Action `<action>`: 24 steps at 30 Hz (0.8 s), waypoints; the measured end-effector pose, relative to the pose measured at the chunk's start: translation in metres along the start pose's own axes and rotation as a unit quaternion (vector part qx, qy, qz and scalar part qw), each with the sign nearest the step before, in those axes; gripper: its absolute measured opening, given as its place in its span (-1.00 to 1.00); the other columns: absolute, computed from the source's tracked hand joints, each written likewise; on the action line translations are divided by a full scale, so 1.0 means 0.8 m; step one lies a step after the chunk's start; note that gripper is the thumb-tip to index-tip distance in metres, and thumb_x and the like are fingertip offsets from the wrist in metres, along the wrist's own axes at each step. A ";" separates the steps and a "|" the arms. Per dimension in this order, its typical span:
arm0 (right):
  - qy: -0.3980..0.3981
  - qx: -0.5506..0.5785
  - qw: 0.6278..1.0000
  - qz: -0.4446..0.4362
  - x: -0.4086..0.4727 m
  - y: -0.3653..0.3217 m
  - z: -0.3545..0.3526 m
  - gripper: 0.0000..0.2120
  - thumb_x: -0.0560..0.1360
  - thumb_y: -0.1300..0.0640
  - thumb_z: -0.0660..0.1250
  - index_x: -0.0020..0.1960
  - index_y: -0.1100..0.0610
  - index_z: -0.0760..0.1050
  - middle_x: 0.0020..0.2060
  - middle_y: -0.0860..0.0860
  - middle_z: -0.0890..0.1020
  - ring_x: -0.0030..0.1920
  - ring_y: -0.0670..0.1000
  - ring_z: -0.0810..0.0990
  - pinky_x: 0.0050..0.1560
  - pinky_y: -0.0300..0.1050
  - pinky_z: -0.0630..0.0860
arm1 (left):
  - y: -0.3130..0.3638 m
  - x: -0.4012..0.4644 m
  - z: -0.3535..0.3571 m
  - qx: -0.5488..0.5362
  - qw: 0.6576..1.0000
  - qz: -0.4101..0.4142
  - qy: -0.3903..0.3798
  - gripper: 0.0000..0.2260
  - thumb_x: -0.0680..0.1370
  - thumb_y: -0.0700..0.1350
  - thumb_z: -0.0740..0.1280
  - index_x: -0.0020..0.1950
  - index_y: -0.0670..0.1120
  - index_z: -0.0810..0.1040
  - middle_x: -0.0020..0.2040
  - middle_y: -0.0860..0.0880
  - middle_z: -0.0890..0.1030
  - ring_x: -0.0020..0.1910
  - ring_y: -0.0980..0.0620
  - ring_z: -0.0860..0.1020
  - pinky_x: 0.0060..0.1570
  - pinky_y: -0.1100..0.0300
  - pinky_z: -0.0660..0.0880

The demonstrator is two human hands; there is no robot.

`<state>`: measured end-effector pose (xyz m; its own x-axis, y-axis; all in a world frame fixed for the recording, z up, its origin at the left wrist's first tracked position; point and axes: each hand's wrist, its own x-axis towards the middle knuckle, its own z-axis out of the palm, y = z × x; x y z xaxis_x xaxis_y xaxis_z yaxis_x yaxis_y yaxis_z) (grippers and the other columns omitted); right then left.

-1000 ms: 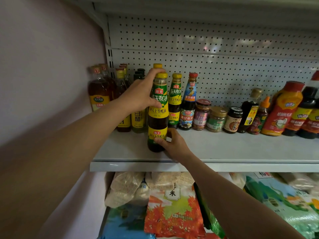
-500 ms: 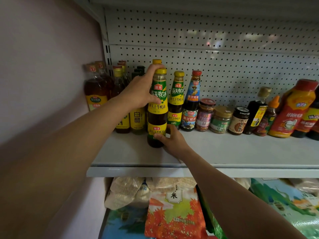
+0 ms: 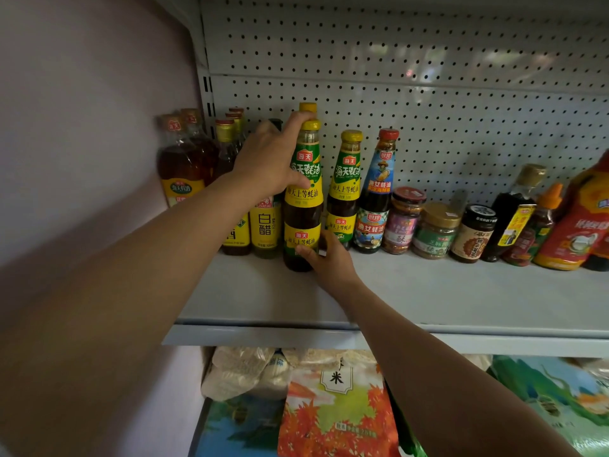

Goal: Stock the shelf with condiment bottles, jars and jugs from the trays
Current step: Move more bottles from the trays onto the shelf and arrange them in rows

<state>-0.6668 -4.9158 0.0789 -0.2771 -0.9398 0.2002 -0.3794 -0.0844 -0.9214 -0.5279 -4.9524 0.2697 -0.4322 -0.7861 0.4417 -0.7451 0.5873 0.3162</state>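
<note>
Fingers of the left hand wrap the oyster sauce bottle neck; right hand pinches its base on the shelf.

Front strip of the shelf is bare from the edge back to the bottle row, widest at right — room for a hand to slide in along it. Back is walled: row runs from the amber bottles at the left wall, thru the white vinegar bottle, to the jars and the red squeeze bottle at right, nearly shoulder to shoulder w/ only slim gaps. Pegboard sits behind, open air above the caps. Left hand and right hand both grip the oyster sauce bottle — it stands just in front of the row, their arms crossing the left approach.
</note>
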 end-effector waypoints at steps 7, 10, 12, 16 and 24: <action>0.027 -0.036 0.999 -0.015 0.011 0.005 0.004 -0.45 0.50 -0.13 0.43 0.40 0.06 0.43 0.26 -0.01 0.61 0.25 0.05 0.57 0.28 0.08 0.53 | -0.003 0.015 0.011 0.040 0.999 -0.006 0.017 -0.03 0.29 0.08 0.62 0.53 0.21 0.09 0.24 -0.20 0.45 0.24 -0.24 0.45 0.19 -0.10 0.40; 0.029 -0.035 0.999 -0.012 0.013 0.004 0.004 -0.46 0.50 -0.15 0.42 0.41 0.02 0.43 0.26 -0.04 0.61 0.25 0.02 0.56 0.29 0.07 0.51 | -0.005 0.020 0.013 0.041 0.999 -0.007 0.019 -0.03 0.28 0.08 0.62 0.53 0.22 0.09 0.24 -0.21 0.44 0.23 -0.24 0.45 0.17 -0.12 0.42; 0.029 -0.034 0.999 -0.009 0.014 0.003 0.005 -0.48 0.52 -0.13 0.41 0.41 0.02 0.43 0.27 -0.04 0.60 0.26 0.02 0.55 0.31 0.06 0.49 | -0.008 0.022 0.015 0.042 0.999 -0.008 0.023 -0.02 0.28 0.08 0.62 0.53 0.22 0.08 0.24 -0.21 0.44 0.24 -0.24 0.44 0.18 -0.13 0.42; 0.032 -0.062 0.998 -0.006 0.017 -0.002 0.008 -0.54 0.55 -0.11 0.37 0.39 0.03 0.46 0.25 -0.02 0.62 0.25 0.06 0.56 0.30 0.07 0.49 | -0.005 0.024 0.017 0.062 0.998 -0.009 0.029 -0.02 0.31 0.09 0.60 0.56 0.16 0.06 0.27 -0.26 0.43 0.28 -0.27 0.41 0.25 -0.09 0.35; 0.026 -0.134 0.989 0.056 0.009 -0.020 0.002 -0.59 0.58 -0.15 0.31 0.25 0.14 0.53 0.12 0.07 0.65 0.04 0.05 0.57 -0.04 -0.15 0.38 | 0.008 0.015 0.010 0.069 0.997 0.006 0.036 -0.07 0.39 0.02 0.57 0.59 0.08 0.05 0.33 -0.24 0.44 0.39 -0.23 0.33 0.30 -0.06 0.30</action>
<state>-0.6615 -4.9219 0.0948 -0.3727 -0.9194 0.1258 -0.5626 0.1160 -0.8186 -0.5415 -4.9597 0.2703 -0.4077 -0.7609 0.5048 -0.8051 0.5604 0.1945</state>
